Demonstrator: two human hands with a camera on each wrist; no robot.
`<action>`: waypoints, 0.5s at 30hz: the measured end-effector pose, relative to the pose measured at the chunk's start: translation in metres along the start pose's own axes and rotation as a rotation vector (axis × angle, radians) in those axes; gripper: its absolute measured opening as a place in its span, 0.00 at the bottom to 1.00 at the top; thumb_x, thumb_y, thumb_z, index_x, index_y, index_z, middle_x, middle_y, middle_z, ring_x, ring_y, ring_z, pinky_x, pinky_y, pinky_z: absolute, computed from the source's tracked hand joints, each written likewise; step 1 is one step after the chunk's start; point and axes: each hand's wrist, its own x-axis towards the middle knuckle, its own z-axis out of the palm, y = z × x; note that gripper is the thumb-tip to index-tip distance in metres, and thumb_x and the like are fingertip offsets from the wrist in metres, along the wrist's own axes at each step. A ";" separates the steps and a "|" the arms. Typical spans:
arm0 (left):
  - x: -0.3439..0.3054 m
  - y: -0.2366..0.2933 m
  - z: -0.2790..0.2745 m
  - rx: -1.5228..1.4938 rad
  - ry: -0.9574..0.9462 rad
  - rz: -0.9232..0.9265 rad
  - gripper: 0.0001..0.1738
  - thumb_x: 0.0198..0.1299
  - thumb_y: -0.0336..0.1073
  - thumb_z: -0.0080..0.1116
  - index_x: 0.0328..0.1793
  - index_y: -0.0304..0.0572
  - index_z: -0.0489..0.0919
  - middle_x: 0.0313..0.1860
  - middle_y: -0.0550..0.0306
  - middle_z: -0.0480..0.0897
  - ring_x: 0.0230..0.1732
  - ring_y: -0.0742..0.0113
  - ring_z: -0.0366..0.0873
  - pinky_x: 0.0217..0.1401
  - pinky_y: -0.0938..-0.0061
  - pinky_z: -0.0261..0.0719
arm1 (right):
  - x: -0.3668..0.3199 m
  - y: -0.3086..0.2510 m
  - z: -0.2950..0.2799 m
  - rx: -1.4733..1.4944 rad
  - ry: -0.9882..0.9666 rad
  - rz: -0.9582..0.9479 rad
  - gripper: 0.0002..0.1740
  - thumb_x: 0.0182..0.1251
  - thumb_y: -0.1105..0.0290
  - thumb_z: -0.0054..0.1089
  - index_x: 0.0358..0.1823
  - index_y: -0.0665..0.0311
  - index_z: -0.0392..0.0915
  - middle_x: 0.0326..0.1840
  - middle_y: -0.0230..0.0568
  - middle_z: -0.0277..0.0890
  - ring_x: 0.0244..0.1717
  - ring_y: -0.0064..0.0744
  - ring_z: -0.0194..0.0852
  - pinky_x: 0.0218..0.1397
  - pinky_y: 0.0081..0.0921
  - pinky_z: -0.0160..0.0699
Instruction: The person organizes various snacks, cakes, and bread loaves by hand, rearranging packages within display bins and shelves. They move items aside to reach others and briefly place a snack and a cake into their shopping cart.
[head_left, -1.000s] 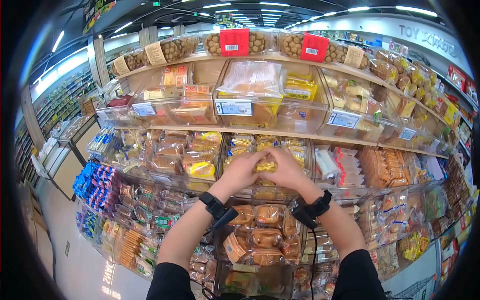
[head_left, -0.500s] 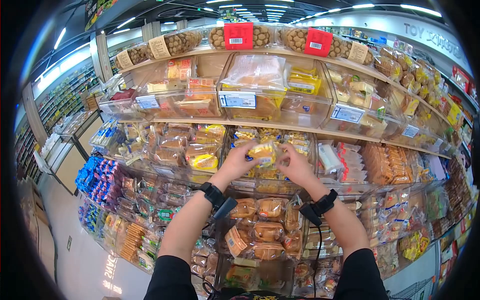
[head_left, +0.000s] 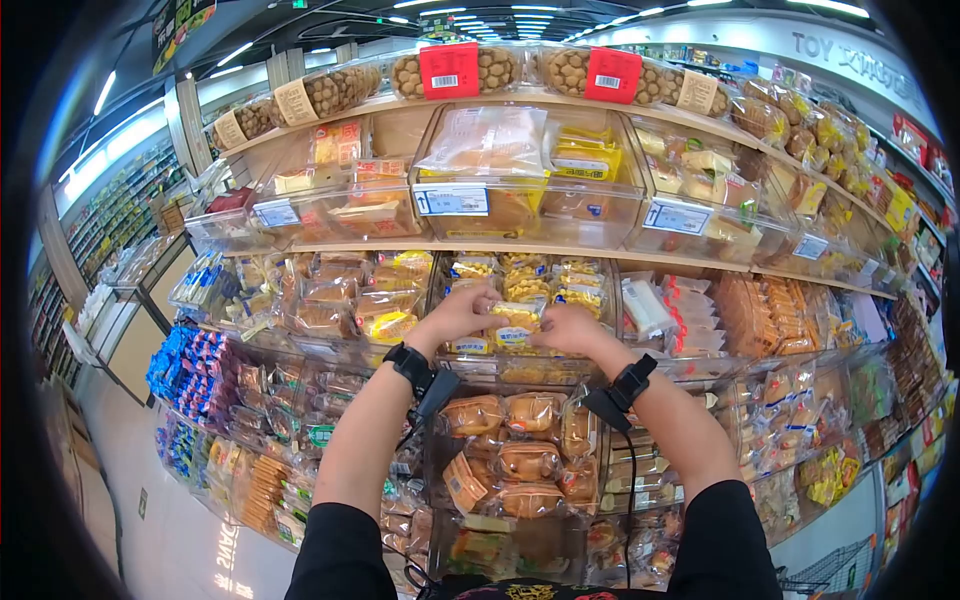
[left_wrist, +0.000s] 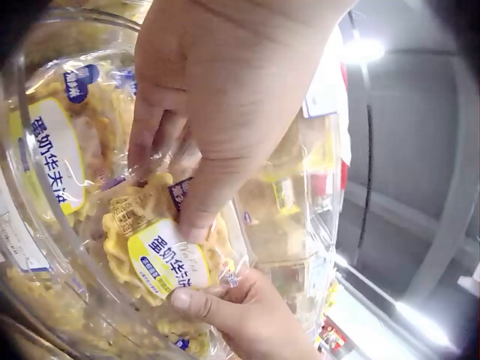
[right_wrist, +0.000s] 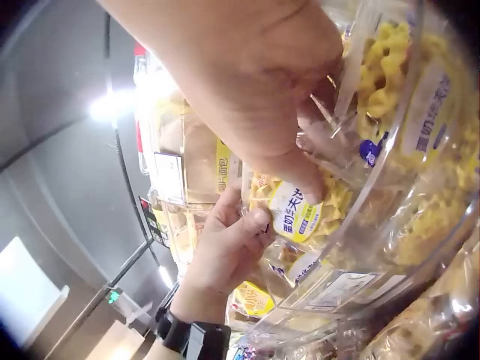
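A clear-wrapped packaged waffle (head_left: 517, 328), golden with a white and yellow label, is held between my two hands over a clear bin (left_wrist: 64, 232) of matching waffle packs. My left hand (head_left: 460, 314) pinches its left side, the thumb lying across the label in the left wrist view. On the other side my right hand (head_left: 577, 331) pinches the wrapper's edge between thumb and fingers. The label (right_wrist: 292, 212) faces up toward me. More waffle packs (head_left: 578, 285) lie in rows just behind the hands.
Packaged breads (head_left: 400, 295) fill the compartment on the left, and red-and-white packs (head_left: 690, 312) the one on the right. Above runs a shelf (head_left: 520, 255) with clear-fronted bins and price tags. Wrapped buns (head_left: 530, 460) sit below, between the forearms.
Earlier both hands were close together around the waffle pack among the rows. The pack was then lifted and turned, and its label now faces up, with a hand on each side.
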 end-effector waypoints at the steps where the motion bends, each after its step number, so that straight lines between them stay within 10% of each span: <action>1: 0.001 -0.011 0.002 0.037 0.037 0.071 0.22 0.51 0.41 0.71 0.50 0.43 0.77 0.27 0.59 0.78 0.27 0.75 0.76 0.29 0.77 0.77 | 0.001 0.001 -0.001 0.003 0.006 0.000 0.25 0.46 0.47 0.66 0.30 0.66 0.83 0.29 0.50 0.80 0.35 0.51 0.80 0.41 0.40 0.78; 6: -0.001 0.009 0.004 0.379 -0.010 0.048 0.28 0.61 0.60 0.54 0.41 0.39 0.77 0.28 0.45 0.79 0.31 0.49 0.77 0.34 0.62 0.72 | -0.001 0.001 -0.017 -0.137 -0.143 0.041 0.24 0.49 0.45 0.65 0.28 0.62 0.81 0.27 0.45 0.80 0.32 0.48 0.79 0.36 0.37 0.76; 15: -0.012 0.014 0.017 0.435 0.136 0.239 0.16 0.55 0.42 0.65 0.44 0.39 0.79 0.26 0.50 0.79 0.28 0.58 0.78 0.34 0.68 0.75 | -0.011 -0.011 -0.012 -0.492 -0.042 -0.026 0.22 0.55 0.45 0.61 0.37 0.57 0.81 0.33 0.40 0.82 0.40 0.42 0.81 0.45 0.41 0.75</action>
